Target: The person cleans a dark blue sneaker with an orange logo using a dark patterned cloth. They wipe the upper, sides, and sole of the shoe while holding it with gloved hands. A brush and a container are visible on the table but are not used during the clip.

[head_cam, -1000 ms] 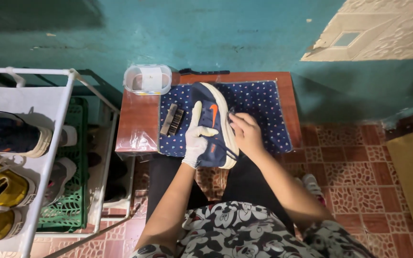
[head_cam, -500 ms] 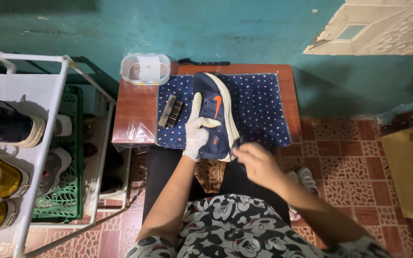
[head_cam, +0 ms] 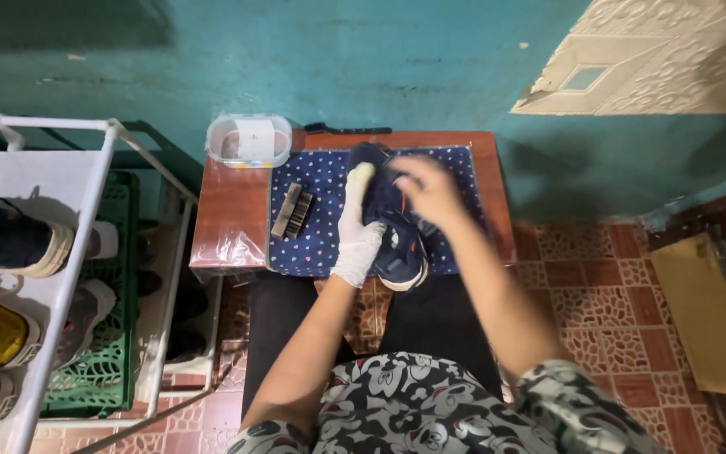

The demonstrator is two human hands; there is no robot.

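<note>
Shoe: dark navy sneaker, lying on the dotted blue cloth spread on the small wooden desk. White sole edge shows at the near end.
Shoe axis: long axis runs roughly away from the person, slightly tilted; one end near the far edge of the desk, the other at the near edge, just overhanging toward the lap. Cannot tell toe from heel for sure; near end looks like the rounded toe.
Left hand: white glove, laid flat along the shoe's left side, fingers stretched toward the far end, holding the shoe. Reads as a brace so the shoe won't slide or roll on the cloth.
Right hand: bare, blurred, over the far half of the shoe, fingers curled. Cannot tell whether it grips anything or how closed it is.
Cloth: sits under the shoe, likely keeps the desk top clean and adds grip.
Brush: lies on the cloth left of the shoe, just beside the gloved hand, untouched.
Tub: clear plastic container at the far left corner of the desk, well clear of both hands.
Rack: white shoe rack at left with other shoes on it.
</note>
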